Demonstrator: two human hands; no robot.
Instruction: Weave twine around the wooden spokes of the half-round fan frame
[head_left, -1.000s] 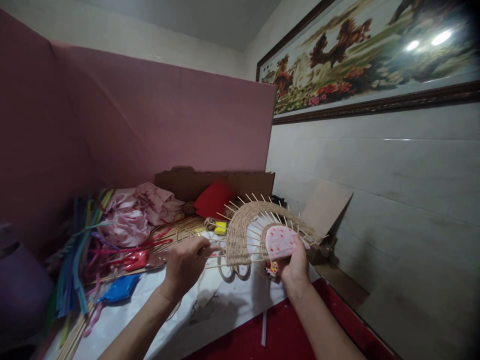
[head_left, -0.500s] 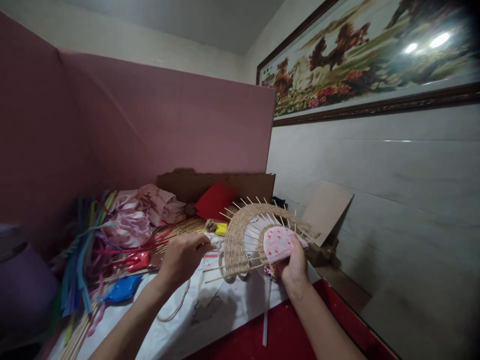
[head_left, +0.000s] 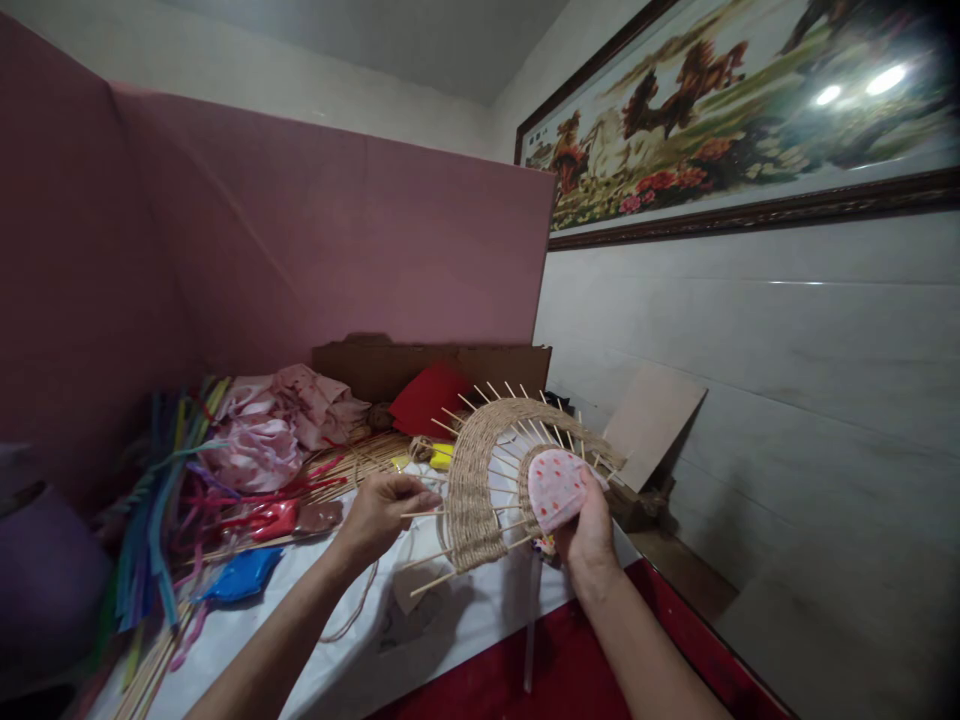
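Observation:
A fan-shaped weave of tan cord (head_left: 474, 490) on thin wooden sticks spreads across the middle of the view, its stick ends poking out past the outer edge. At its inner end sits a pink patch with red dots (head_left: 555, 488). My right hand (head_left: 592, 540) grips that patch, thumb on top and the other fingers mostly hidden beneath. Left of the weave, my left hand (head_left: 390, 510) is closed in a pinch beside the stick ends; what lies between its fingertips is too small to make out. A clear strip (head_left: 533, 625) hangs below the patch.
Pink cloth (head_left: 262, 430), coloured strips (head_left: 161, 510), a blue packet (head_left: 244, 577) and red packets lie at left. Behind are a red piece (head_left: 429, 400) and cardboard (head_left: 360, 372). A board (head_left: 654, 422) leans on the right wall. White sheeting covers part of the red table.
My left hand has moved slightly right and down, nearer the stick ends. The weave has tilted a little, its lower left end dropping. My right hand keeps its grip on the patch.

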